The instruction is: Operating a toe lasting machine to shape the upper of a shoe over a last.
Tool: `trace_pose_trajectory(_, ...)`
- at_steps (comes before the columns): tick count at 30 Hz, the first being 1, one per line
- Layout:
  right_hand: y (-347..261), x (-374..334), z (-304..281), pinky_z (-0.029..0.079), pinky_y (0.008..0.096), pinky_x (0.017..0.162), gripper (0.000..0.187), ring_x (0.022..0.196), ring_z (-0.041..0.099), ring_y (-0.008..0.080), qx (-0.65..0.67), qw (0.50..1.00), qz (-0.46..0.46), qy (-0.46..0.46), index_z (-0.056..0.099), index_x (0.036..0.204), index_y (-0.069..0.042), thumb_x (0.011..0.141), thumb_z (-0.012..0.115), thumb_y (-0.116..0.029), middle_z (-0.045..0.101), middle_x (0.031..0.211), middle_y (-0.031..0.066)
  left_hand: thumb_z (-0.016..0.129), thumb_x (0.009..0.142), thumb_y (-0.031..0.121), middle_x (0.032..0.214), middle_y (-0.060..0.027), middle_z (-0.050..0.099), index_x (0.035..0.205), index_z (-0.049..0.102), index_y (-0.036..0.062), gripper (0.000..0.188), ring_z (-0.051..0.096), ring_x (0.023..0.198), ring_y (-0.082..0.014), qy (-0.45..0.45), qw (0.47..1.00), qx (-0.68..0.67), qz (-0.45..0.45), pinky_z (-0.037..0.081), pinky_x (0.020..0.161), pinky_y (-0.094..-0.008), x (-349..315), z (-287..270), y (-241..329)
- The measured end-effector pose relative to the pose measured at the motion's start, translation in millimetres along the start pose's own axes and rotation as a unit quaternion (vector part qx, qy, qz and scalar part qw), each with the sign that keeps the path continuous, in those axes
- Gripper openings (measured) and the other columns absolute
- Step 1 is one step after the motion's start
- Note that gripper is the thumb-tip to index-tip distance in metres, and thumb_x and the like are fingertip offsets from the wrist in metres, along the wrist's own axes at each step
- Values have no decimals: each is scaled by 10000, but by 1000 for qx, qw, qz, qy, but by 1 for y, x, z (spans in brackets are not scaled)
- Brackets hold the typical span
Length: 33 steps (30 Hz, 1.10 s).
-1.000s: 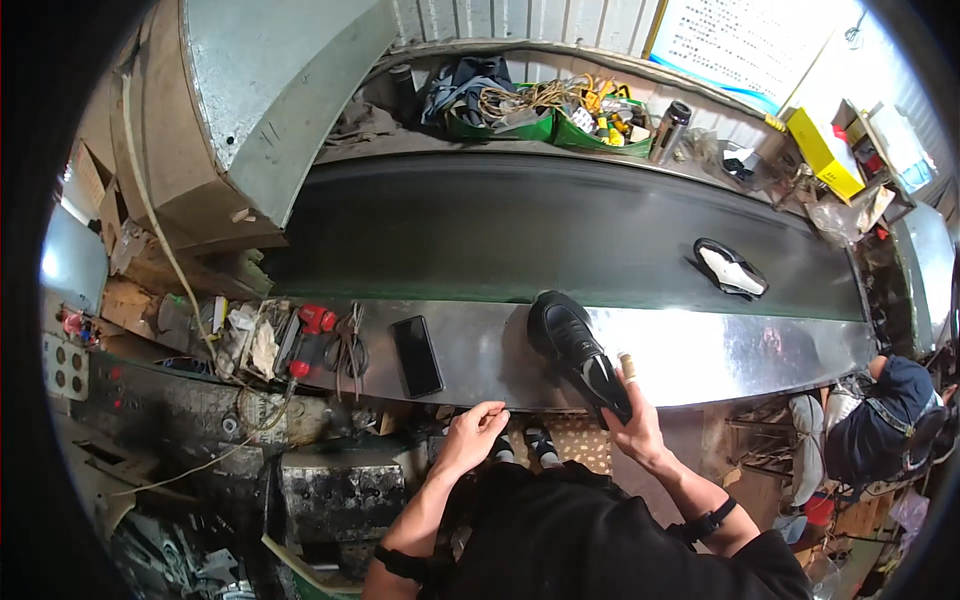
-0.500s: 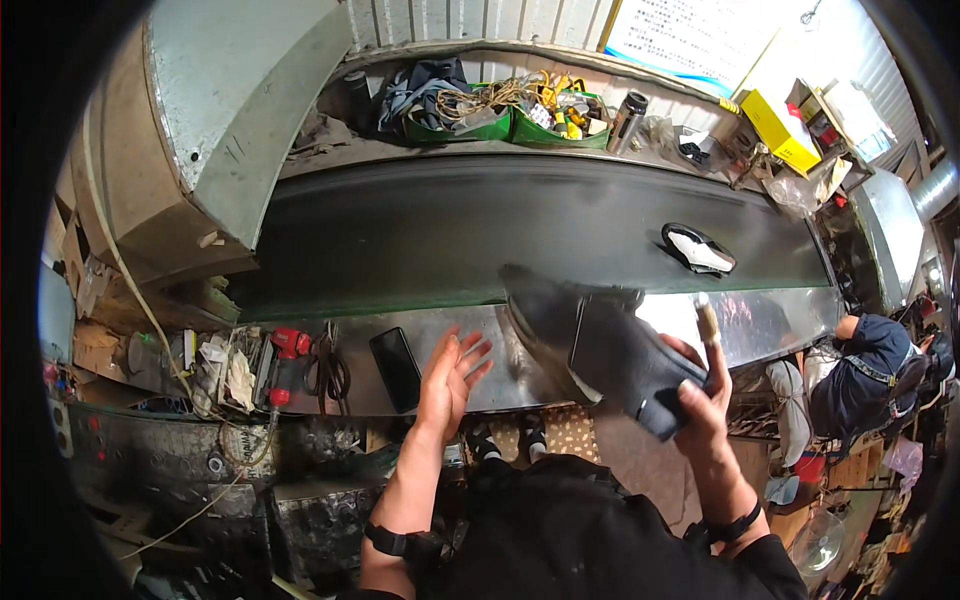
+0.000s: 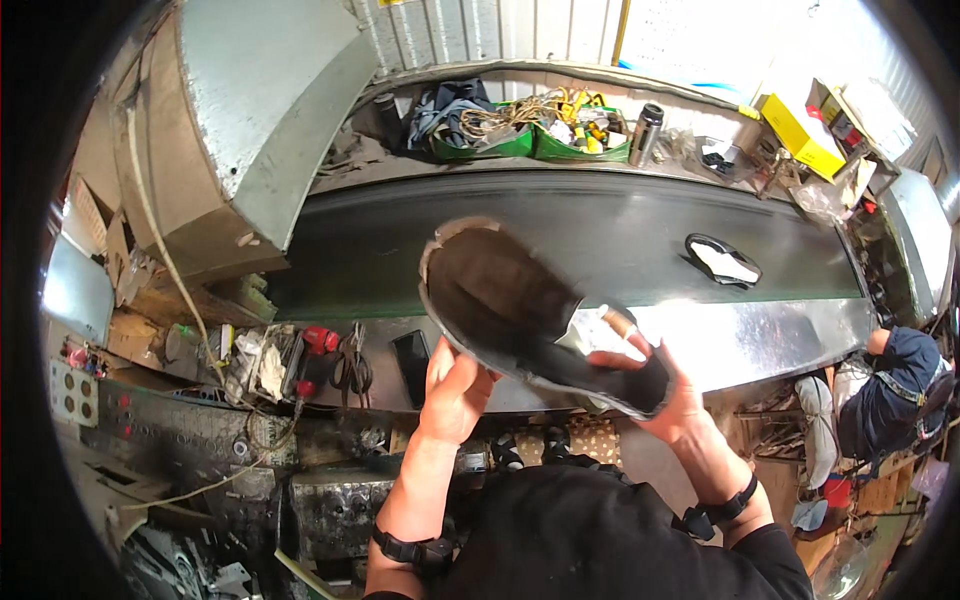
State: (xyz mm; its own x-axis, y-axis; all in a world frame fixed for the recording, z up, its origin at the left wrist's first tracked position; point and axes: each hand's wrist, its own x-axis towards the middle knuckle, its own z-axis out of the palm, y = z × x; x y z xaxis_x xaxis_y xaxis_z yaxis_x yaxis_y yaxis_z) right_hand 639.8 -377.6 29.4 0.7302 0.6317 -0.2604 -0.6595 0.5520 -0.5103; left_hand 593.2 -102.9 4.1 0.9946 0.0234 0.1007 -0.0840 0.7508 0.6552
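Note:
Over the metal edge of the bench I hold up a dark shoe upper (image 3: 500, 290), its hollow brown-black inside facing up. My left hand (image 3: 458, 390) is closed on the near rim of its wider end. My right hand (image 3: 672, 400) grips the narrower end at the right, thumb and fingers around the edge. At the fingers of that hand shows a small tan and white piece (image 3: 618, 325); I cannot tell whether it is a finger wrapping or something held. A second black upper with a white inside (image 3: 722, 260) lies on the dark conveyor belt (image 3: 360, 240), away from both hands.
On the metal ledge at the left lie a phone (image 3: 411, 368), scissors (image 3: 352, 372) and a red power tool (image 3: 318, 342). Green bins (image 3: 485, 150) and a flask (image 3: 646, 135) line the back shelf. A grey metal housing (image 3: 270, 120) overhangs the left. Another person (image 3: 895, 380) works at the right.
The upper has turned so its inside faces up, and its wide end has swung left. My left hand, open and apart before, has closed on it. The view has shifted slightly.

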Motion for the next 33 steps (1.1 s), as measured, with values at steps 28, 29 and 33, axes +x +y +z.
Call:
trace_pose_trajectory(28, 32, 36, -73, 516, 520, 1027, 407, 1251, 576, 470, -662, 504, -503, -235, 615, 1195, -100, 824, 773, -44, 510, 1438, 255, 753, 866, 93, 1333, -142, 635, 1333, 614, 47, 489, 585, 1256, -325, 70, 983, 38, 163, 411, 1119, -529, -76, -39, 36)
trace_pose_trajectory(29, 32, 36, -74, 518, 521, 1025, 382, 1248, 578, 468, -660, 496, -511, -239, 636, 1181, -105, 828, 776, -59, 514, 1435, 253, 778, 846, 135, 1369, -126, 610, 1359, 595, 66, 549, 551, 1290, -333, 73, 984, 56, 155, 383, 1134, -537, -77, -40, 35)
trace_pose_trajectory(33, 30, 28, -72, 517, 527, 1027, 350, 1245, 580, 465, -675, 476, -515, -227, 661, 1132, -107, 809, 795, -89, 515, 1433, 256, 818, 808, 184, 1409, -115, 584, 1397, 569, 92, 646, 521, 1323, -350, 75, 984, 73, 146, 354, 1152, -545, -79, -38, 34)
